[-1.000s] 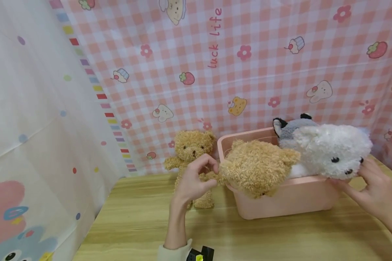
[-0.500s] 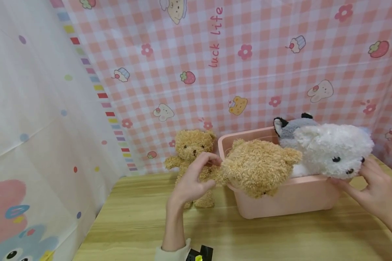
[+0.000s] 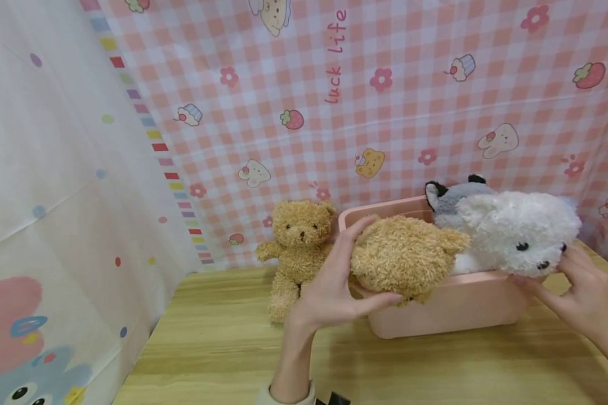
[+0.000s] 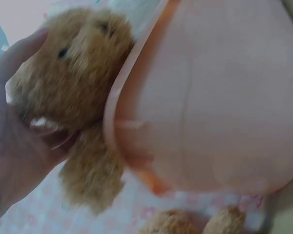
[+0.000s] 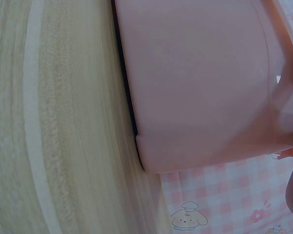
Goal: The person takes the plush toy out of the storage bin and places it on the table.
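In the head view my left hand (image 3: pixel 329 292) curls round the head of a tan teddy bear (image 3: pixel 407 256), thumb in front and fingers behind. That bear's head leans over the left rim of a pink storage bin (image 3: pixel 436 315); its dark eye shows in the left wrist view. At the bin's right end my right hand (image 3: pixel 582 298) grips the rim, right under the face of a white plush dog (image 3: pixel 527 230), which hides part of the fingers. A grey plush toy (image 3: pixel 458 202) with black-edged ears sits behind the dog.
A second tan teddy bear (image 3: pixel 301 230) sits upright on the wooden table (image 3: pixel 208 326), left of the bin and close to the pink checked cloth (image 3: pixel 304 73) behind. A white printed curtain (image 3: pixel 71 214) hangs at the left.
My left hand has moved right, from beside the bear's arm to round its head, with its fingers spread wider. My right hand and the bin have stayed put.
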### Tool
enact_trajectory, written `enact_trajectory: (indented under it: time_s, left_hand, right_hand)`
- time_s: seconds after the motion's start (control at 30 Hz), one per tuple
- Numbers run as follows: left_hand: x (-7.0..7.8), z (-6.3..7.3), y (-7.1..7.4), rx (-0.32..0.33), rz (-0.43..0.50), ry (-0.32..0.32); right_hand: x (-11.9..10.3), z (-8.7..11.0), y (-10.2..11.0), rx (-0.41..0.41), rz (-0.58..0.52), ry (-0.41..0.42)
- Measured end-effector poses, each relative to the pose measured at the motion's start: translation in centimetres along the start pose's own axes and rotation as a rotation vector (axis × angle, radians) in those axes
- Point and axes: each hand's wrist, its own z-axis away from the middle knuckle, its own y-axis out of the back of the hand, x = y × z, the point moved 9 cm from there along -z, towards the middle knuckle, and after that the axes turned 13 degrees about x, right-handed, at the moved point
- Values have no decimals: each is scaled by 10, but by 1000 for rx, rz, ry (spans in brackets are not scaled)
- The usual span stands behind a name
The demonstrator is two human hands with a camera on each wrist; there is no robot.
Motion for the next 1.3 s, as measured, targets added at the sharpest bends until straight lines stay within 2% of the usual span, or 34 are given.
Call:
enact_trajectory:
  time_s: [0.1, 0.2, 0.37, 0.7, 0.8, 0.9, 1.07, 1.3]
  left_hand:
    - [4, -4, -6, 72, -28, -47]
    - [3, -6, -10, 125, -93, -43]
    - [-1, -5, -13, 152, -172, -10]
    - [-4, -3, -14, 161, -237, 5]
    - [-3, -3, -11, 184, -240, 0]
    - [0, -3, -7, 221, -201, -23]
    - [5, -1, 5, 302, -91, -92]
    - [26, 0, 23, 411, -5, -293]
  right_hand:
    - [-1, 0, 0, -2, 5, 0]
    - [-1, 0, 0, -7, 10, -5]
    - [-1, 0, 0, -6, 6, -10]
    - [-2, 0, 0, 1, 8, -13]
    - [-2, 0, 0, 3, 12, -10]
    - [-2, 0, 0, 4, 17, -9]
    - [-2, 1, -1, -2, 20, -8]
    - [-3, 0, 0, 6, 10, 13]
